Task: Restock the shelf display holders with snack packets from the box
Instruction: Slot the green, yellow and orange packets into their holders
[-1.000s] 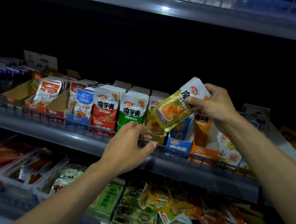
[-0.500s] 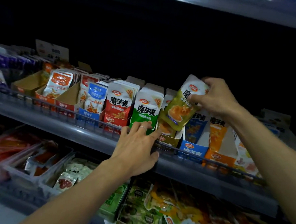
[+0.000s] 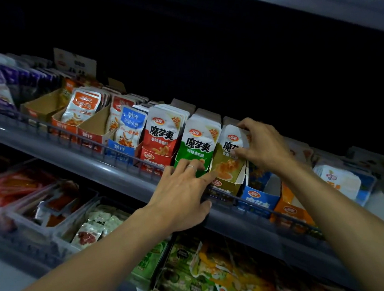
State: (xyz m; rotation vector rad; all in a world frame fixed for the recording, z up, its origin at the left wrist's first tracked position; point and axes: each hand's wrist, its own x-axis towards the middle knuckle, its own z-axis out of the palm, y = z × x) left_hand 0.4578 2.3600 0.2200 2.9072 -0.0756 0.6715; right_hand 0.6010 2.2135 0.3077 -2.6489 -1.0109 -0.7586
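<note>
Dim shop aisle, black back wall, grey shelf [image 3: 111, 172] with a wire front rail running from 10 o'clock down to 4 o'clock.

Right hand [image 3: 263, 145], just right of centre: fingers pinched on the top right edge of an olive-yellow packet [image 3: 230, 156], thumb on its face. Packet is upright, lower half already inside the olive cardboard holder [image 3: 225, 188]. The grip at the top corner looks chosen to push it straight down and back into the row without creasing it.

Left hand [image 3: 180, 193] at 7 o'clock of that holder: fingers spread flat, nothing gripped, fingertips on the base of the green packet row [image 3: 197, 145], thumb hooked under the shelf lip. Judged reason: it steadies the neighbouring holder and keeps the slot open so the incoming packet does not knock things forward.

Outward: red packet row [image 3: 163, 133] at 9 o'clock of the green one, then blue packets [image 3: 129, 126] and orange-white packets [image 3: 83, 104] further toward 10 o'clock, all standing in angled holders so labels face out. Blue holder [image 3: 257, 197] and orange holder [image 3: 289, 209] at 4 o'clock look emptier. Lower shelf [image 3: 55, 210] at 7 o'clock holds trays of other snacks.

Supply box not in view. Step: seating one packet, nearly done; more holders to the right seem to need filling.
</note>
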